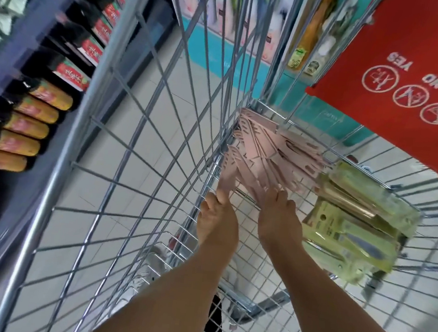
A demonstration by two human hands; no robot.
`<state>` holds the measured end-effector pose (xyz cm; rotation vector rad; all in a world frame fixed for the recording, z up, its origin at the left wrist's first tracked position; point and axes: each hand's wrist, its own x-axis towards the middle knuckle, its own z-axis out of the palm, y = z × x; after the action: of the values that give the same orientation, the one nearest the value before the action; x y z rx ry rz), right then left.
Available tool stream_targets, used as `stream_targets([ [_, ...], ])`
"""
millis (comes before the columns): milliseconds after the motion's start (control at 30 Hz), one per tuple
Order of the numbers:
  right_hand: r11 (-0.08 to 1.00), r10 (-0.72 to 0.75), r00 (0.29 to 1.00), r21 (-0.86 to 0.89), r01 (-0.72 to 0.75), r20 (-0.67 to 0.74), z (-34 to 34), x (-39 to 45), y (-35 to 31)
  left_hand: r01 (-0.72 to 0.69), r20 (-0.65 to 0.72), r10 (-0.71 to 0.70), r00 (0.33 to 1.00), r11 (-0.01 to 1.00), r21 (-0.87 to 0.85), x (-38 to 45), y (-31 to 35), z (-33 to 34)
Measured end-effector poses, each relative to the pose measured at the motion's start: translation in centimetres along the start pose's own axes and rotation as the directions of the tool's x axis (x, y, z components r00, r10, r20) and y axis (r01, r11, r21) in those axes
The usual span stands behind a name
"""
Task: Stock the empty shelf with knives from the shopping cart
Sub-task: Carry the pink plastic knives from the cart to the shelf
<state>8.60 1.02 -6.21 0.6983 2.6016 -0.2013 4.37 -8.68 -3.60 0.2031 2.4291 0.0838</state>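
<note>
Deep at the silver wire shopping cart's far corner, left hand pinches one pink carded knife pack; right hand rests loosely spread on the pile, which might slide.

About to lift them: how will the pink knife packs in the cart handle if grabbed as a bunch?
The pink knife packs look like thin flat cards, so probably light and a bit bendy. They lie fanned and overlapping, so they may slide apart. The left hand pinches one; the right hand rests on the pile.

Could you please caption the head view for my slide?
Both hands, left hand and right hand, reach into the cart for pink knife packs.
</note>
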Motion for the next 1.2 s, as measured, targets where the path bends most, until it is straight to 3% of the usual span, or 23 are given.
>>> stream_targets([
  [100, 0.996, -0.011, 0.999, -0.091, 0.007, -0.052, 0.1, -0.1, -0.9, -0.030, -0.037, 0.033, 0.999, 0.998, 0.063, 0.2, -0.5, -0.3],
  [267, 0.994, -0.071, 0.993, -0.090, 0.062, -0.097, 0.1, -1.2, -0.9, -0.026, -0.005, 0.027, 1.000, 0.991, 0.131, -0.5, -1.7, -0.3],
  [400, 1.000, -0.017, 0.999, -0.006, 0.017, 0.035, -1.5, -2.9, -0.9, -0.008, 0.041, 0.006, 0.999, 0.998, 0.056, -2.2, -2.5, -0.8],
  [500, 0.968, 0.063, 0.984, 0.228, -0.100, 0.165, -2.6, -4.4, -1.1, -0.005, 0.042, 0.005, 0.999, 1.000, -0.011, -3.8, -2.6, -2.0],
  [600, 0.830, 0.197, 0.957, 0.484, -0.278, 0.212, -4.3, -7.3, -2.2, -0.022, 0.056, 0.026, 0.998, 0.997, -0.067, -6.2, -3.1, -4.0],
  [833, 0.764, 0.261, 0.965, 0.608, -0.216, 0.015, -8.8, -13.9, -5.6, -0.259, -0.038, 0.257, 0.966, 0.943, -0.211, -13.9, -4.9, -10.2],
  [967, 0.792, 0.293, 0.950, 0.585, -0.175, -0.112, -12.1, -17.8, -7.5, -0.394, -0.139, 0.374, 0.917, 0.904, -0.166, -18.8, -6.7, -14.4],
  [1100, 0.767, 0.317, 0.924, 0.631, -0.116, -0.215, -17.1, -21.6, -9.6, -0.460, -0.247, 0.411, 0.878, 0.866, -0.194, -22.9, -8.9, -18.2],
  [1200, 0.749, 0.265, 0.904, 0.662, 0.027, -0.336, -21.6, -24.6, -11.5, -0.492, -0.348, 0.398, 0.849, 0.836, -0.243, -25.3, -10.6, -20.7],
])
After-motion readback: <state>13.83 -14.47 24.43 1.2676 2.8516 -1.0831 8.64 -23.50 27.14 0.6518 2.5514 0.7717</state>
